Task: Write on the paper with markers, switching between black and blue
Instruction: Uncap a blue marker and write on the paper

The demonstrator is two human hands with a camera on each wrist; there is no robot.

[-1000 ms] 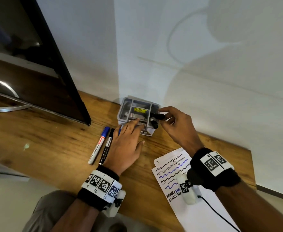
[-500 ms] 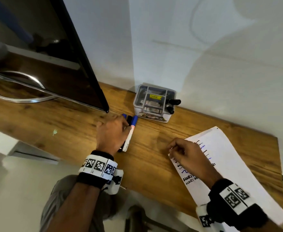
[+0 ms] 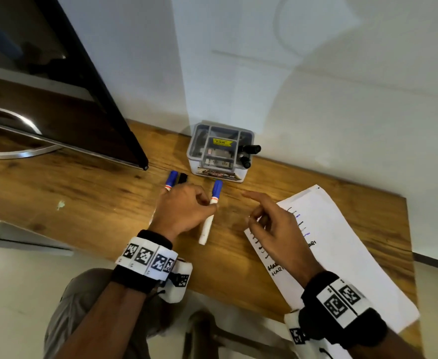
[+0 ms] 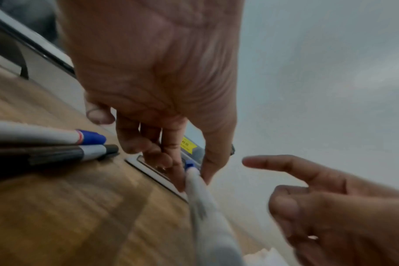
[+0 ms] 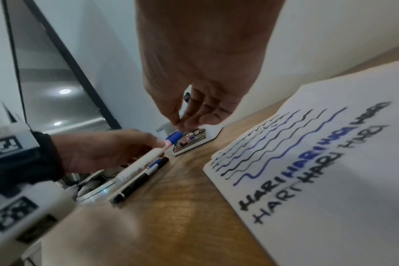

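The left hand (image 3: 184,211) pinches a blue-capped marker (image 3: 210,211) just above the desk (image 3: 96,203); the right hand (image 3: 277,229) hovers empty, fingers loose, over the paper's (image 3: 342,242) edge; this looks like the switch to blue; next, uncapping and passing it rightward.

My right hand (image 3: 280,229) covers much of the writing on the paper (image 3: 342,242). My left hand (image 3: 181,211) hides the barrels of two markers (image 3: 177,178) lying behind it.
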